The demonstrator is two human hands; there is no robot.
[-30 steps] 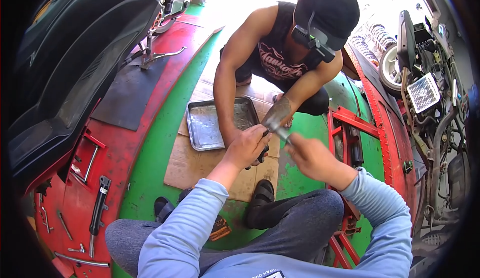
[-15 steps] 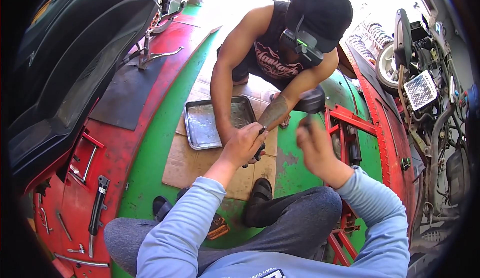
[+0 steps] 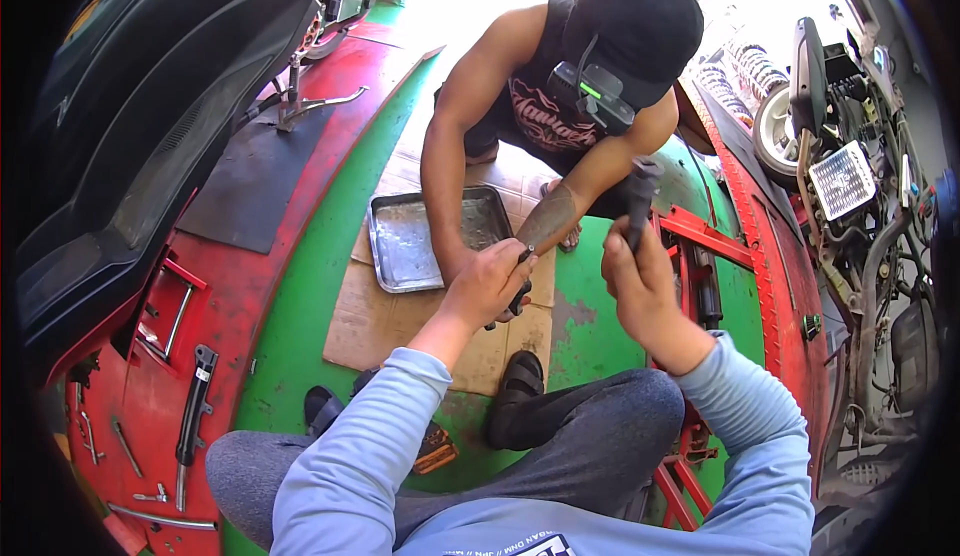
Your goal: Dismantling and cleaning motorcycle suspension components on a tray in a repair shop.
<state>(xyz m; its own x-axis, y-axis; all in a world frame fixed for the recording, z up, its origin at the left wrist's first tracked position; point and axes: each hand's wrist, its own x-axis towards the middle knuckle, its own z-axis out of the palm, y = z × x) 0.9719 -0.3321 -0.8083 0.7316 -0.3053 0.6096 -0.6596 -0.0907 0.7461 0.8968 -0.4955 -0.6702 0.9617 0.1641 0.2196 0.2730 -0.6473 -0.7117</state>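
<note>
On the green floor [image 3: 330, 286], over a cardboard sheet [image 3: 385, 321], the person sat with both hands raised between their knees and a co-worker [image 3: 560, 86] crouched opposite. Risk noted first: the dark metal part [image 3: 638, 196] stood upright and high in the right hand [image 3: 640, 286], gripped only at its lower end; a slack or greasy grip could let it tip or slip and drop toward the cardboard or the co-worker's forearm [image 3: 548, 218], which reached in just beside it. Second risk: the small dark tool [image 3: 518, 291] in the left hand [image 3: 490, 286] sat very near the co-worker's fingers, so a sudden twist could pinch them. Right hand: clenched around the part, fingers wrapped fully, no gap seen. Left hand: curled closed on the tool, most of which was hidden by the fingers; whether it touched the co-worker's hand could not be told. A metal tray [image 3: 425, 241] lay on the cardboard just behind the hands, contents unclear. Wrenches [image 3: 195, 406] lay well apart on the red panel [image 3: 150, 376] to the left.
</note>
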